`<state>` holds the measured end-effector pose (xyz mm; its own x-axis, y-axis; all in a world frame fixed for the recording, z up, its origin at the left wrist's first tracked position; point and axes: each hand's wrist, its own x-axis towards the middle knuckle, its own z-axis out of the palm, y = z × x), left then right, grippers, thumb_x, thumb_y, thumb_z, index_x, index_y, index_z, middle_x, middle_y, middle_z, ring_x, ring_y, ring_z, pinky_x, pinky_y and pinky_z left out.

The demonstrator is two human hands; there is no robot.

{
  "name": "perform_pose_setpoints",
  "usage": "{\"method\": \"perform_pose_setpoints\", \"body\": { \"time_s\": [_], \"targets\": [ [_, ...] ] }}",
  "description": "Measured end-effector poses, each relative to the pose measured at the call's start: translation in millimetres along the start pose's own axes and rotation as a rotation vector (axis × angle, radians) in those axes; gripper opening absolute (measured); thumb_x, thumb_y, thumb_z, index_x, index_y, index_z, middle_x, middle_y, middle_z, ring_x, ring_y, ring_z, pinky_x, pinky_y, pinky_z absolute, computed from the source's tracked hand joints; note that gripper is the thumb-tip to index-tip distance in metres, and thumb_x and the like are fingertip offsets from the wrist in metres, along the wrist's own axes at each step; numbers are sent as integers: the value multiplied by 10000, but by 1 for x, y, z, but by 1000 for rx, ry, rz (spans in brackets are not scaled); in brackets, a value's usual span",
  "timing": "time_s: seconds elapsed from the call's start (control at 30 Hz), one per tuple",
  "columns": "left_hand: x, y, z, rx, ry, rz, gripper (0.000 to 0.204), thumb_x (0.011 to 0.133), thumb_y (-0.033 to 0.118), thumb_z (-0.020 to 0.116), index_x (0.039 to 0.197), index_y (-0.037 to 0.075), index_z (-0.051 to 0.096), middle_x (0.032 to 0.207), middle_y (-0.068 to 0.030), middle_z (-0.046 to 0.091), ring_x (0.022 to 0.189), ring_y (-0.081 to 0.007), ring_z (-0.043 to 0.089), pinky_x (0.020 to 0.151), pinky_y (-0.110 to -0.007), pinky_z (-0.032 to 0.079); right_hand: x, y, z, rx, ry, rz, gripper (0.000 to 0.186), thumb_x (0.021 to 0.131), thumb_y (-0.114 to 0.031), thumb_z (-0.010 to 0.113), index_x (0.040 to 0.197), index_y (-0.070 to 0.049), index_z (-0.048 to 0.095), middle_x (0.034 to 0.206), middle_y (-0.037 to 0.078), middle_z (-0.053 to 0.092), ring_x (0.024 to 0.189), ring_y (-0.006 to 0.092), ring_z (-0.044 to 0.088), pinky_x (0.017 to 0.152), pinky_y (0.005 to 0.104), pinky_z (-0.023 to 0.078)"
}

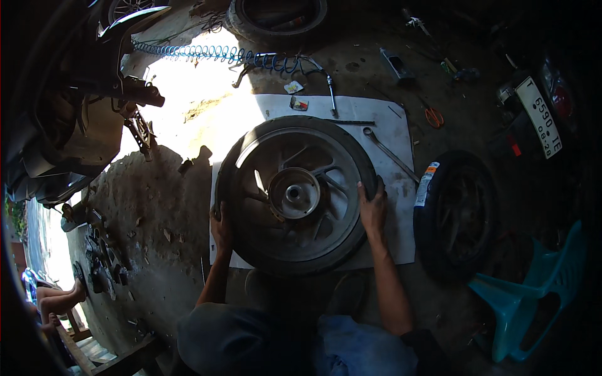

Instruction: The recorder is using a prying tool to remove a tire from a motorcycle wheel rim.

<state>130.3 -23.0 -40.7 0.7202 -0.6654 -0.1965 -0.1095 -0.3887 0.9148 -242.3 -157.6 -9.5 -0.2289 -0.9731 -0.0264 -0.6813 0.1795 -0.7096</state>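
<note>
A motorcycle wheel with its black tyre fitted lies flat on a white sheet in front of me. Its grey spoked rim and round hub face up. My left hand grips the tyre's left edge, fingers mostly hidden against it. On the opposite side, my right hand is wrapped round the tyre, thumb on top near the rim. A long wrench lies on the sheet just beyond my right hand. Behind the wheel rests a thin dark bar, with a metal-handled tool nearby.
Another tyred wheel stands close on the right, with a teal plastic chair nearer me. Orange-handled scissors, a coiled blue hose and a loose tyre lie farther off. A motorcycle occupies the left; a person's leg shows below.
</note>
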Motion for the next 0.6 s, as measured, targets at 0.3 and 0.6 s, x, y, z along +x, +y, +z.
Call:
{"method": "perform_pose_setpoints", "body": {
  "time_s": [0.3, 0.6],
  "targets": [
    [0, -1, -2, 71, -36, 14, 740, 1016, 578, 566, 1375, -68, 530, 1255, -237, 636, 1159, -313, 605, 1010, -412, 451, 2, 4, -6, 165, -84, 109, 821, 942, -525, 697, 1453, 73, 458, 1340, 332, 595, 1243, 470, 593, 1039, 476, 479],
    [-1, 3, 0, 90, 39, 41, 706, 1017, 550, 594, 1363, -62, 546, 1231, -211, 662, 1123, -286, 626, 991, -389, 468, 2, 11, -2, 212, -62, 72, 796, 931, -510, 709, 1440, 60, 485, 1305, 322, 618, 1204, 472, 614, 1007, 480, 490]
  ]
}}
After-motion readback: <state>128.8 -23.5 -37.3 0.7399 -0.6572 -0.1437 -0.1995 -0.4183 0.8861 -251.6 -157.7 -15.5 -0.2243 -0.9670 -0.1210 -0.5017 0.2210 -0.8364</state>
